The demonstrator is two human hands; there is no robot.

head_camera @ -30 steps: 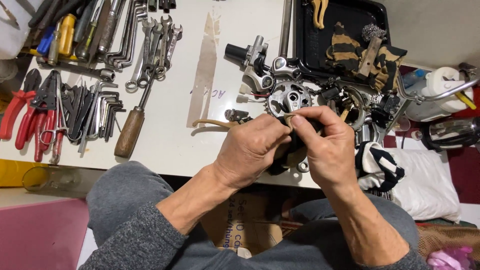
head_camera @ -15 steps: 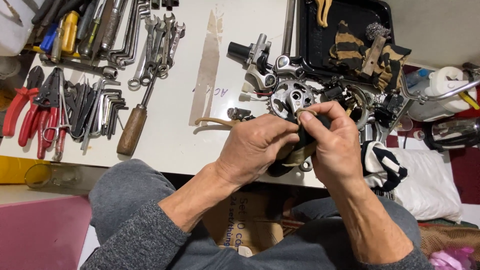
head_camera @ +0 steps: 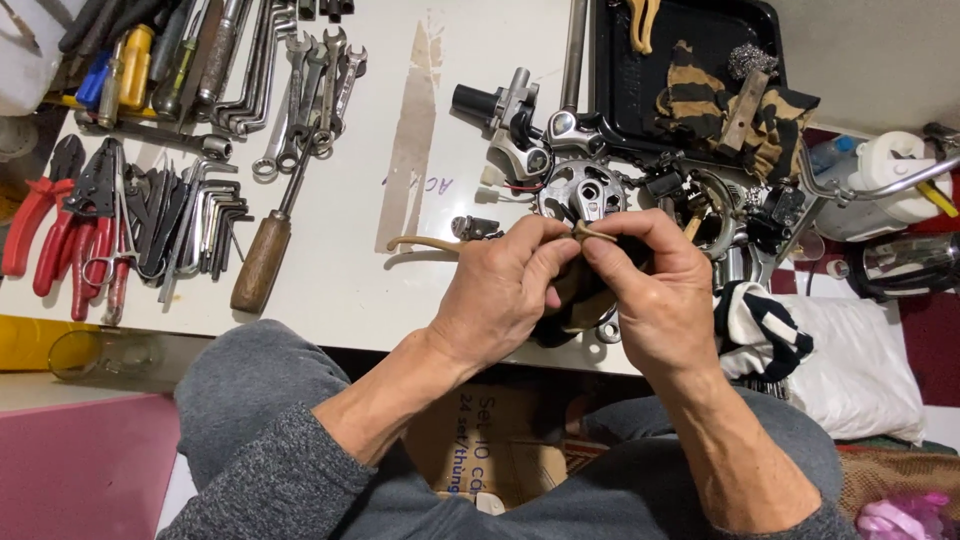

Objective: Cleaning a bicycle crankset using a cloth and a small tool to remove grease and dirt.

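Both hands are busy right at the near edge of the white surface (head_camera: 330,290). The left hand (head_camera: 500,300) and right hand (head_camera: 655,300) are pinching a tan rubber band (head_camera: 590,233) between thumbs and forefingers, with a small dark part (head_camera: 570,305) tucked under the palms. Most of that part is hidden, so I can't say what it is. Fingers on both hands are closed tight on the band, knuckles nearly touching.

Looks to me like the tying or wrapping stage: the band is pulled up into a little knot-like bunch at the fingertips. I'd guess the next bit needs a firm steady pull while keeping the dark part from slipping out.

The band's long axis runs roughly along the near edge. Its free tail (head_camera: 420,242) trails off toward the left side and lies on the surface, pointing at the wooden-handled tool (head_camera: 262,262).

Just beyond the hands, toward the far edge, sits a round metal hub (head_camera: 583,190) among other bike-looking bits. Wrenches (head_camera: 310,80) lie at the far left, and red pliers (head_camera: 45,225) are on the left edge.
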